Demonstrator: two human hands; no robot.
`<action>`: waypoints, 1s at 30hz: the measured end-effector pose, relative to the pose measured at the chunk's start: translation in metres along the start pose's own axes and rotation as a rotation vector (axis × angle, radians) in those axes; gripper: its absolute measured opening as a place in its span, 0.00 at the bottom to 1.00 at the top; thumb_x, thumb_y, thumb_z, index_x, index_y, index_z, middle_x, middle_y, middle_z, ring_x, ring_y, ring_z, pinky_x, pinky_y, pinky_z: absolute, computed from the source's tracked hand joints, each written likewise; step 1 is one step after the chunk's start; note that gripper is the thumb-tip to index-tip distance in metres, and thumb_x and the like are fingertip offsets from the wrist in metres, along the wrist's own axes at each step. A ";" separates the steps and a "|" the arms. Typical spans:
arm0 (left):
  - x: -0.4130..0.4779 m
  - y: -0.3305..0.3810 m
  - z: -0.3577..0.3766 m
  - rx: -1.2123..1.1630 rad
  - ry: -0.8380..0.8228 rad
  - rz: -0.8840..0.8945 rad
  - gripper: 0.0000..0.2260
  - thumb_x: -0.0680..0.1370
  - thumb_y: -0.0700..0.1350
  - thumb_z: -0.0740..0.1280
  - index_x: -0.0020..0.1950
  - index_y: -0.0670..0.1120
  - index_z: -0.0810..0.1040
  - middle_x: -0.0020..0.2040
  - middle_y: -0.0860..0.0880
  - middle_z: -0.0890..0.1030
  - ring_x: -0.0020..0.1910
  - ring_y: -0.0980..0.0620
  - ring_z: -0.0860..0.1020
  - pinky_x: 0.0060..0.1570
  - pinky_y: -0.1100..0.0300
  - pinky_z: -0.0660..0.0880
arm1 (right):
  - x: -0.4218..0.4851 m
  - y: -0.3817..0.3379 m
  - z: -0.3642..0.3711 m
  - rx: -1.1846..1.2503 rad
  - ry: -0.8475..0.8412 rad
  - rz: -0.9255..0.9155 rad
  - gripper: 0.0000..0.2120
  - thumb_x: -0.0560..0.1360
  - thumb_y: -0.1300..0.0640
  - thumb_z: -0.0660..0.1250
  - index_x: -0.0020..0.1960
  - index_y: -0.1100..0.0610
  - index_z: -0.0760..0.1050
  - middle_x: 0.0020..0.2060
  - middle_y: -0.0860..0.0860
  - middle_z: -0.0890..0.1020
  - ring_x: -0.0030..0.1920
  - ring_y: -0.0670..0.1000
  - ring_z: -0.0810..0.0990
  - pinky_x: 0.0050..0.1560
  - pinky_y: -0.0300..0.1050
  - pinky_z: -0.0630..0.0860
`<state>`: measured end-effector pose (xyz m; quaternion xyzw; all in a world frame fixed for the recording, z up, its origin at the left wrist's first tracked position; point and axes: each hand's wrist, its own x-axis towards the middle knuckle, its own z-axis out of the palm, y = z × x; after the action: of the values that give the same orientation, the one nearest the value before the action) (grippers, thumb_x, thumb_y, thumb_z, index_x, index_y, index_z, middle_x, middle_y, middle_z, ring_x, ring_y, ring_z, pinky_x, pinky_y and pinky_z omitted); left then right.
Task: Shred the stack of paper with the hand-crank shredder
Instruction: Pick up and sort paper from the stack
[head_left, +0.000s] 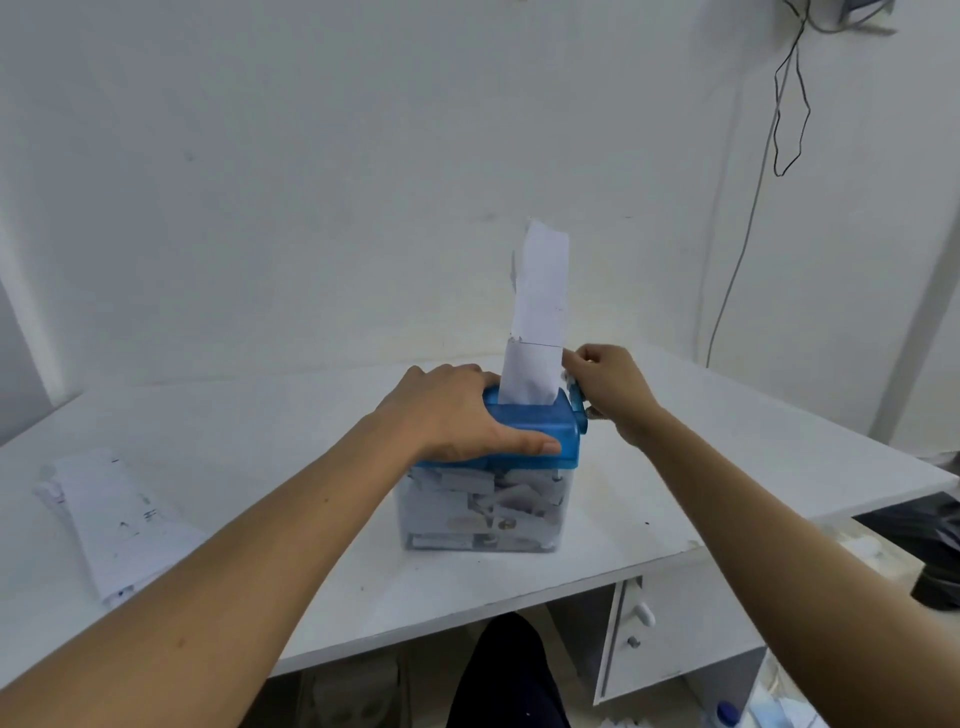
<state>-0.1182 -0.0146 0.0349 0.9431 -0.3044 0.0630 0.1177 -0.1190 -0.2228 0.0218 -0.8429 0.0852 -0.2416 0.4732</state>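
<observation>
I observe the left hand (457, 410) gripping the shredder (530, 441) on the surface (260, 415); the right hand (608, 384) pinches its crank (582, 413). A paper strip (537, 312) stands in the slot; the paper stack (114, 519) lies leftward.

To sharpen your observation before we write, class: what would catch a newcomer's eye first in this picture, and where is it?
The blue shredder at the middle of the desk stands out, a tall white paper strip rising upright from its slot. The left hand holds its top while the right hand grips the crank on its right side. Below, the clear bin is packed with shreds.
</observation>
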 end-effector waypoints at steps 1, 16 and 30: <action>0.001 0.001 0.001 0.004 0.007 0.002 0.31 0.64 0.83 0.61 0.58 0.65 0.73 0.51 0.61 0.76 0.50 0.55 0.75 0.56 0.53 0.69 | 0.000 0.003 0.002 -0.003 0.023 0.003 0.18 0.80 0.48 0.66 0.37 0.58 0.72 0.31 0.49 0.79 0.27 0.45 0.73 0.29 0.38 0.71; 0.001 0.002 0.006 0.057 0.051 -0.063 0.38 0.60 0.86 0.54 0.58 0.63 0.76 0.47 0.61 0.78 0.47 0.55 0.77 0.52 0.52 0.69 | -0.071 0.057 0.031 0.067 -0.028 0.271 0.18 0.80 0.59 0.61 0.31 0.60 0.73 0.24 0.52 0.77 0.24 0.49 0.70 0.28 0.41 0.68; -0.001 0.006 -0.007 0.042 -0.061 -0.043 0.38 0.65 0.83 0.58 0.71 0.66 0.69 0.61 0.58 0.77 0.57 0.52 0.75 0.61 0.51 0.70 | -0.113 -0.006 -0.033 0.081 -0.170 -0.034 0.27 0.76 0.42 0.69 0.30 0.63 0.73 0.20 0.53 0.71 0.20 0.49 0.67 0.27 0.41 0.69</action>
<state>-0.1223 -0.0167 0.0429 0.9532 -0.2861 0.0382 0.0899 -0.2340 -0.2022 0.0043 -0.8419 0.0204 -0.1803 0.5082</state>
